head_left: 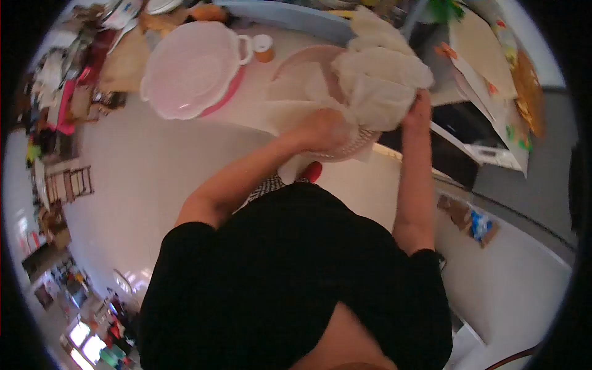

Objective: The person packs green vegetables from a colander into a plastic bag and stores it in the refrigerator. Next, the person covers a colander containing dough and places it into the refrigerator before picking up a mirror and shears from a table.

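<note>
the cloth (pixel 385 77) is bunched over the far right side of the basket (pixel 361 145), its right edge gripped by the closed right hand (pixel 419 108). the left hand (pixel 327 128) is placed near left (blurred; its hold cannot be told). the bulk is best supported from both sides. leftward space is limited by the jar (pixel 263 49) and basin (pixel 190 69).

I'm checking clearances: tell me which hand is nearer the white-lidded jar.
Left. The left hand is below and right of the white-lidded jar in view; the right hand, holding the pale cloth, is farther right.
</note>
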Available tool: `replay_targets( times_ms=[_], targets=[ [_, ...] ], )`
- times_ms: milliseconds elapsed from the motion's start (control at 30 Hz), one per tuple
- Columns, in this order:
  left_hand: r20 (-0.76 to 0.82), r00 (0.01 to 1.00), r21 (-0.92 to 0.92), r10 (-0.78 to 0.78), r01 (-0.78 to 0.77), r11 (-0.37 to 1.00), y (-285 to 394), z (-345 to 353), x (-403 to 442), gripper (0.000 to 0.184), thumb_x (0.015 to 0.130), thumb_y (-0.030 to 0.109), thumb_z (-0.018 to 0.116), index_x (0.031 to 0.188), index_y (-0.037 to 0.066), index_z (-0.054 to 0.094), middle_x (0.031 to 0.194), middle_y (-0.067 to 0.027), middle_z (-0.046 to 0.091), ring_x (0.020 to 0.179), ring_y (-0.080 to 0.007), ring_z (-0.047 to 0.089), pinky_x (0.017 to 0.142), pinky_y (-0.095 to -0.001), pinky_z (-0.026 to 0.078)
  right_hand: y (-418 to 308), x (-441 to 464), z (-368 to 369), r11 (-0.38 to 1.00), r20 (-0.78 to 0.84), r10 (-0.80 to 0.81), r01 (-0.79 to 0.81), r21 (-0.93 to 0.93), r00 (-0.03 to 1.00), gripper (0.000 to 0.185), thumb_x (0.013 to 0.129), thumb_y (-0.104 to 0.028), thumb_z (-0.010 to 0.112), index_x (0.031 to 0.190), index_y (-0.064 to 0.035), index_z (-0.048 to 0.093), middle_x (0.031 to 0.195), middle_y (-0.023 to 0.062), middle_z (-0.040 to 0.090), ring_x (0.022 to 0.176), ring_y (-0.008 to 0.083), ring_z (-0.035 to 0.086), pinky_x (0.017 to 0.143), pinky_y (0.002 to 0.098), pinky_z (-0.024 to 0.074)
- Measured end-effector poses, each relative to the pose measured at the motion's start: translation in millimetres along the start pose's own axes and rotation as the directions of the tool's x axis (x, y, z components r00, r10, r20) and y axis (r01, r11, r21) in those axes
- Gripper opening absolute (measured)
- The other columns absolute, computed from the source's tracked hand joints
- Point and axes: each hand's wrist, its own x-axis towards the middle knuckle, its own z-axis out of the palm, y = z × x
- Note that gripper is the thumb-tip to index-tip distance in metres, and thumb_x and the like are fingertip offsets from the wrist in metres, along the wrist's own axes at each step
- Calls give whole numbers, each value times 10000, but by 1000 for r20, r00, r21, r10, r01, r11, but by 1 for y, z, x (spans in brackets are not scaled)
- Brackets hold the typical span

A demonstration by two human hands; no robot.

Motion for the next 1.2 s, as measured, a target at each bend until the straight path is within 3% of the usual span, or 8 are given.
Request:
replay_targets(
  times_ms=[200, 300, 400, 533, 733, 833, 1000, 1200],
  targets=[
    [-420, 907, -186, 32, -120, 975, -13, -8, -24, 451, 781, 340, 538, 1121, 46, 498, 1119, -178, 526, 1046, -320, 492, 892, -385, 390, -4, -3, 7, 1000, 119, 11, -11, -1, 993, 402, 874, -219, 360, 1216, -20, 430, 1236, 151, 465, 1133, 296, 457, 961, 453, 367],
    [-27, 931, -966, -364, 69, 248, -21, -16, -18, 469, 823, 421, 508, 1143, 78, 492, 1153, -121, 525, 1057, -281, 495, 908, -384, 378, 19, -10, 11, 986, 18, -42, 45, -162, 999, 365, 848, -174, 409, 1179, -28, 461, 1207, 132, 491, 1104, 276, 478, 940, 435, 387],
    [157, 939, -944, -307, 51, -326, -8, -26, -21, 505, 860, 453, 471, 1228, 111, 421, 1219, -106, 462, 1096, -228, 466, 934, -430, 367, 65, -21, 4, 525, 347, -195, 396, -753, 917, 399, 759, -112, 527, 1145, -25, 480, 1192, 170, 492, 1119, 301, 461, 953, 414, 363],
    [65, 984, -901, -167, -14, -435, -34, -17, -13, 496, 848, 406, 516, 1218, 90, 422, 1176, -111, 504, 1043, -240, 516, 882, -415, 427, 126, -55, 23, -92, 804, -27, 799, -594, 595, 527, 661, -94, 596, 1171, -59, 469, 1263, 215, 406, 1187, 397, 360, 994, 424, 294],
    [82, 954, -924, -288, -36, -381, -66, -2, -2, 434, 836, 219, 547, 1214, 50, 414, 1147, -136, 527, 996, -275, 557, 860, -437, 468, 123, -52, -8, -327, 591, -356, 496, -804, 724, 621, 710, -203, 606, 1231, 30, 361, 1272, 247, 374, 1202, 370, 349, 1001, 411, 280],
    [149, 941, -914, -305, 14, -405, -60, -6, -5, 419, 826, 146, 543, 1210, 39, 413, 1144, -151, 524, 1015, -283, 549, 871, -435, 468, 110, -13, -16, 236, 169, -293, 242, -941, 941, 577, 722, -231, 596, 1191, 48, 409, 1229, 232, 434, 1142, 347, 429, 946, 379, 346],
    [155, 944, -928, -292, 38, -371, -64, -6, -5, 447, 811, 143, 551, 1211, 12, 400, 1134, -156, 530, 1014, -291, 549, 868, -438, 471, 118, 5, -4, 565, -153, 32, -145, -812, 988, 629, 739, -306, 635, 1216, 28, 399, 1131, 166, 526, 1025, 272, 525, 842, 331, 428],
    [52, 983, -909, -176, -26, -417, -49, -21, -26, 451, 772, 164, 587, 1172, 5, 452, 1085, -142, 562, 982, -267, 567, 839, -407, 485, 83, -24, 26, 805, 4, 244, -200, -559, 970, 609, 755, -272, 650, 1238, -12, 384, 1084, 105, 553, 967, 212, 553, 788, 310, 463]
  ],
)
